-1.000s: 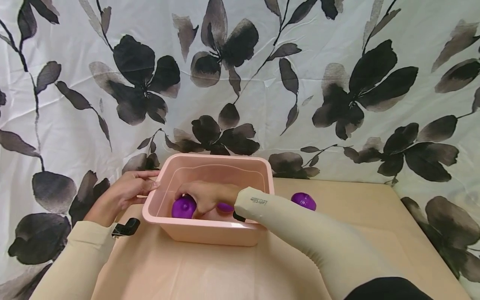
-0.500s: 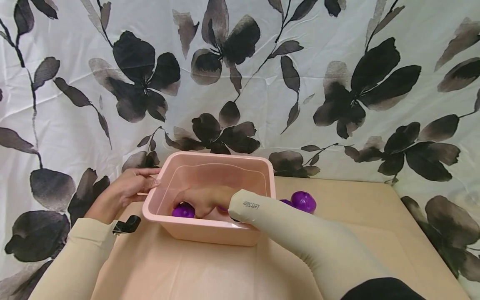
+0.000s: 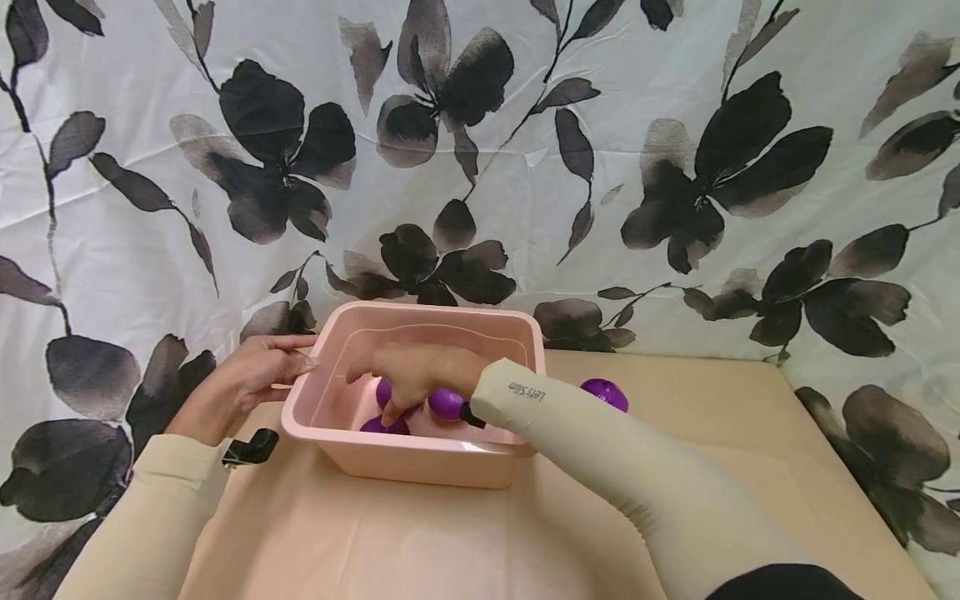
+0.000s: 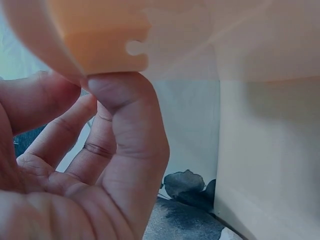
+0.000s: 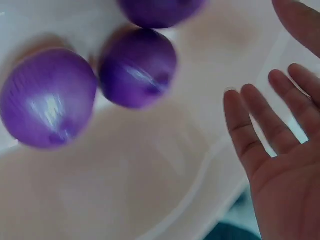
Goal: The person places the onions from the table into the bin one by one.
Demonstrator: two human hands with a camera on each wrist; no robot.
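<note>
My left hand (image 3: 258,375) pinches the left rim of a pink plastic tub (image 3: 431,462); in the left wrist view the thumb (image 4: 132,107) presses under the rim. Inside the tub, my right hand (image 3: 408,375) hovers over several glossy purple round things that look like onions. One purple round thing (image 3: 384,425) lies near the front wall, another (image 3: 447,406) further right by the wrist. The right wrist view shows three of them (image 5: 50,100) close together, and the right hand (image 5: 287,170) beside them with fingers spread, holding nothing.
Another purple round thing (image 3: 604,394) lies on the tan tabletop (image 3: 720,400) right of the tub, partly behind the right sleeve (image 3: 600,450). A white cloth with dark flowers (image 3: 570,50) hangs behind the table. A small black camera (image 3: 251,447) sits on the left wrist.
My right hand has let go of the purple round thing at the tub's left and risen slightly, its fingers straightening. The purple things inside show more now. The left hand keeps its grip.
</note>
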